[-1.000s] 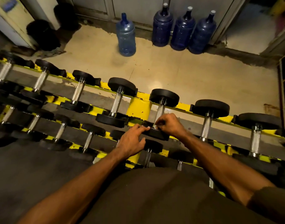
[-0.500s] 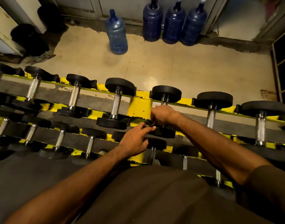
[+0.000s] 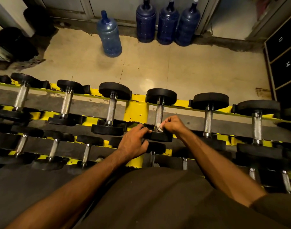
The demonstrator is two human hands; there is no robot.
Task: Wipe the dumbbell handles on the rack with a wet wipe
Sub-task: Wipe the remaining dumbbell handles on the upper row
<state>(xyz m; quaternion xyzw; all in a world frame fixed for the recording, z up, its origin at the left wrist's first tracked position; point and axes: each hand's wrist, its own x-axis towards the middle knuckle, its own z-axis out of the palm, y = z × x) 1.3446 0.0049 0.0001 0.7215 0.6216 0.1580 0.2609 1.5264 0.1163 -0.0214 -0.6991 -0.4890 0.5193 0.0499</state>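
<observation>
A yellow-and-grey rack (image 3: 136, 111) holds two rows of black dumbbells with knurled steel handles. My right hand (image 3: 173, 125) pinches a small white wet wipe (image 3: 159, 127) against the near end of one dumbbell handle (image 3: 159, 114) in the upper row, just right of the yellow post. My left hand (image 3: 133, 143) rests with fingers curled on that dumbbell's near black head (image 3: 158, 136). Most of the wipe is hidden inside my fingers.
Neighbouring dumbbells sit close on both sides, one handle (image 3: 111, 111) to the left and another (image 3: 207, 120) to the right. Several blue water jugs (image 3: 109, 36) stand on the tan floor beyond the rack. Dark numbered lockers (image 3: 285, 63) line the right edge.
My right hand slid from the far part of the handle back toward its near end, and the white wipe now shows. The left hand stayed on the dumbbell head.
</observation>
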